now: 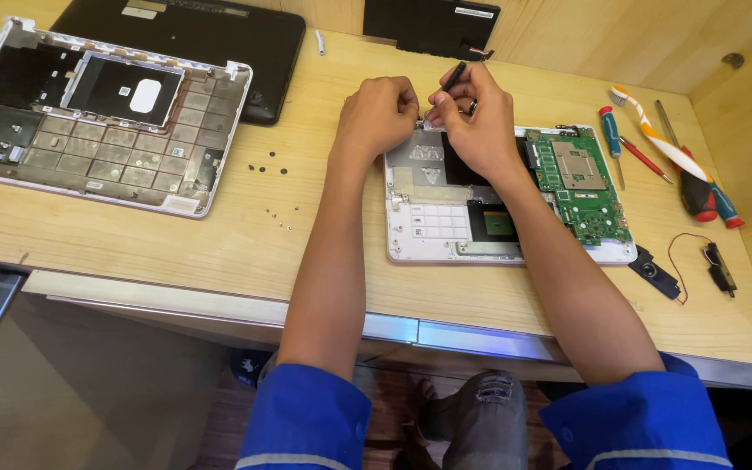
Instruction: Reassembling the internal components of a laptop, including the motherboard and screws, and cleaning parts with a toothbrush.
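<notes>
An opened white laptop base point(428, 239) lies on the wooden desk, its green circuit board point(580, 183) exposed on the right side. My right hand point(476, 117) grips a thin black tool point(453, 77), tip down at the base's far left corner. My left hand point(380, 109) pinches at that same corner, fingers closed beside the tool tip; what it pinches is hidden.
A second stripped white laptop shell point(97, 113) lies at left, with a black cover point(193, 35) behind it. Loose screws point(271, 165) dot the desk between them. Screwdrivers point(611, 130) and an orange-and-white brush point(654, 130) rest at right, small speakers point(654, 272) with red wire nearby.
</notes>
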